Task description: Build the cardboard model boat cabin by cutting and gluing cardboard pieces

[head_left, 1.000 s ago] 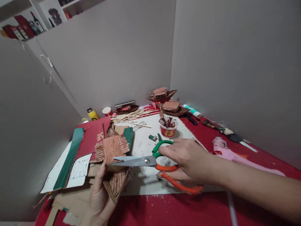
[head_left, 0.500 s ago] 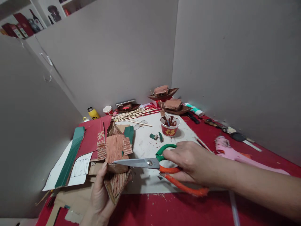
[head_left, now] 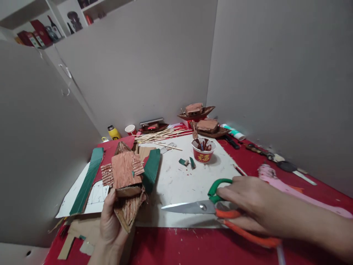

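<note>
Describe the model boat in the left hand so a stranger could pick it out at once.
Start at the red table and the white sheet on it. Toward the sheet's left side, the left hand holds the model boat, its brown roof toward the camera. Unlike the other boats at the back, it is held, with ridged flaps jutting out on both sides of its roof.

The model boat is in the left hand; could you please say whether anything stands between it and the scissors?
Nothing visible does: the scissors in the right hand point toward the model boat in the left hand, with an open gap between the two.
</note>
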Tool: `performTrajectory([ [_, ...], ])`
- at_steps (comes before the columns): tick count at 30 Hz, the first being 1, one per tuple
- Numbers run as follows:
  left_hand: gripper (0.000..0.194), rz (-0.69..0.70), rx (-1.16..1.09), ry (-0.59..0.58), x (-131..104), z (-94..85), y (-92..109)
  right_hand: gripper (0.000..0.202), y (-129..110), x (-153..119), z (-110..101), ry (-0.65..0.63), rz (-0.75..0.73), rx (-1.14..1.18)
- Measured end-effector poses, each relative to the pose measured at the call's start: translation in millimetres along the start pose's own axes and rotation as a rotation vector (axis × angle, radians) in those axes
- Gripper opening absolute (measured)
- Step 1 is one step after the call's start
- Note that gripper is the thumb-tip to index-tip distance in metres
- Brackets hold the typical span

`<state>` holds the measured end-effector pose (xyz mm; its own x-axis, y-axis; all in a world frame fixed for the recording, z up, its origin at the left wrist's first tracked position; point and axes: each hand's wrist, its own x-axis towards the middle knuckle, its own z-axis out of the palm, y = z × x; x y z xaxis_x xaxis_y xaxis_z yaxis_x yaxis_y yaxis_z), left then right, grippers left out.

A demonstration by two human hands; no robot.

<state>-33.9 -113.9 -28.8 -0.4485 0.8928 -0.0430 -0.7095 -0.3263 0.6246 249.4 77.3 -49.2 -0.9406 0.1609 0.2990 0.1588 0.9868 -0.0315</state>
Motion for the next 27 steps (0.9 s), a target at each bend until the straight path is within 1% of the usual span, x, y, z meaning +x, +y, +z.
performTrajectory([
  [2, 0.044, 0.017, -0.007, 0.008, -0.3, 0.8, -0.9, 0.02, -6.1, 2.0, 5.1, -0.101, 0.024, 0.018],
  [4, 0.046, 0.008, -0.016, 0.01, 0.3, 0.4, -3.2, 0.015, -14.0, 7.7, 7.8, -0.184, 0.015, 0.047],
  [6, 0.044, 0.007, -0.015, -0.002, 1.1, -1.0, -6.0, 0.01, -21.0, 14.6, 6.8, -0.214, 0.016, 0.099],
  [8, 0.039, -0.009, 0.0, -0.04, 1.7, -3.4, -8.6, 0.007, -25.3, 21.6, 1.8, -0.204, 0.033, 0.133],
  [10, 0.033, -0.044, 0.018, -0.092, 1.8, -7.0, -10.8, 0.005, -27.1, 29.6, -7.0, -0.168, 0.035, 0.128],
  [11, 0.03, -0.072, 0.027, -0.114, 1.6, -9.1, -11.9, 0.007, -27.8, 34.6, -12.4, -0.119, 0.012, 0.119],
  [13, 0.027, -0.102, 0.042, -0.128, 1.1, -12.7, -14.8, 0.014, -30.5, 47.1, -24.4, 0.044, -0.059, 0.102],
  [15, 0.028, -0.106, 0.077, -0.105, 0.4, -14.3, -18.4, 0.021, -36.1, 62.4, -35.8, 0.237, -0.142, 0.092],
  [16, 0.03, -0.099, 0.107, -0.088, 0.0, -13.9, -20.2, 0.023, -40.0, 70.5, -40.5, 0.301, -0.184, 0.088],
  [18, 0.036, -0.082, 0.185, -0.061, -0.9, -10.6, -23.5, 0.023, -48.4, 85.6, -47.6, 0.377, -0.257, 0.061],
  [20, 0.043, -0.066, 0.264, -0.047, -2.0, -4.4, -25.7, 0.02, -55.8, 97.0, -51.4, 0.387, -0.318, 0.009],
  [23, 0.051, -0.034, 0.353, -0.028, -4.9, 8.3, -27.5, 0.016, -61.7, 106.0, -53.4, 0.332, -0.328, -0.04],
  [25, 0.051, -0.009, 0.391, -0.005, -7.5, 16.7, -28.6, 0.016, -61.7, 108.3, -54.0, 0.295, -0.315, -0.052],
  [27, 0.046, -0.002, 0.409, 0.026, -9.8, 22.5, -29.6, 0.018, -60.0, 108.7, -55.0, 0.267, -0.328, -0.066],
])
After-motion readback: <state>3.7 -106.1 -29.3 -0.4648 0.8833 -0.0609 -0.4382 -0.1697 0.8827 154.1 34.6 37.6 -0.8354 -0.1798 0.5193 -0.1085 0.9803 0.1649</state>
